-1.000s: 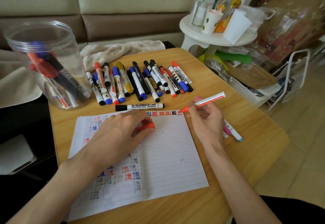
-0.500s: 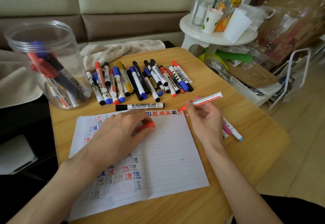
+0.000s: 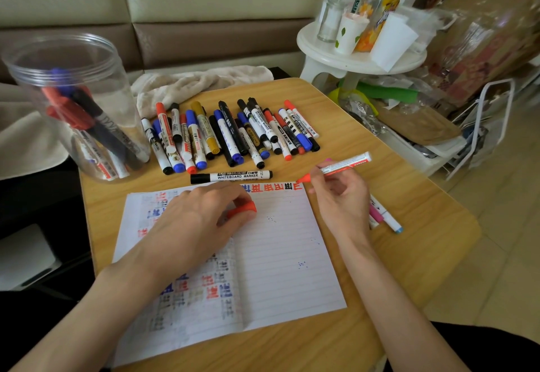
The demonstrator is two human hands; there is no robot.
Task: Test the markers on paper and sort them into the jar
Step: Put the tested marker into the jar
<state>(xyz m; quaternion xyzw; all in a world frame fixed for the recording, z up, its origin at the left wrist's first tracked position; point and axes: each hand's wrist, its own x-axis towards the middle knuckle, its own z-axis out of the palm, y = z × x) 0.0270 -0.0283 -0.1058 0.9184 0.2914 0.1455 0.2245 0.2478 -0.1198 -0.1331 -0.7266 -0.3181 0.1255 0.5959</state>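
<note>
Jar [image 3: 124, 103] sits far left at the table [image 3: 423, 254] corner, open top, a handful of red, blue and black markers [image 3: 76, 108] leaning inside. Untested pile [image 3: 230, 132] lies in a row right of it. One black whiteboard marker [image 3: 230, 176] lies loose just above the paper's top edge

Left hand [image 3: 198, 219] rests on the paper [image 3: 277, 269], fingers curled, pinching the red cap [image 3: 244, 209]. That hand is the only thing pinning the sheet

Right hand [image 3: 342, 196] grips the uncapped red marker [image 3: 342, 165] like a pen, tip at the paper's top right corner, right by the last mark in the test row. Pink and blue markers [image 3: 385, 218] lie partly under the right wrist, near the table's right side

Risks as I see them:
- tip sits at the very edge of the sheet, so a stroke running slightly right or up puts ink on the wood
- left hand lifts to recap and the sheet slides, smearing wet marks
- a reach across to the jar drags the forearm over fresh ink or bumps the loose black marker into the pile
- wrist shift nudges the pink/blue pair towards the edge
- cap pressed on only partway, so the marker dries out in the jar
</note>
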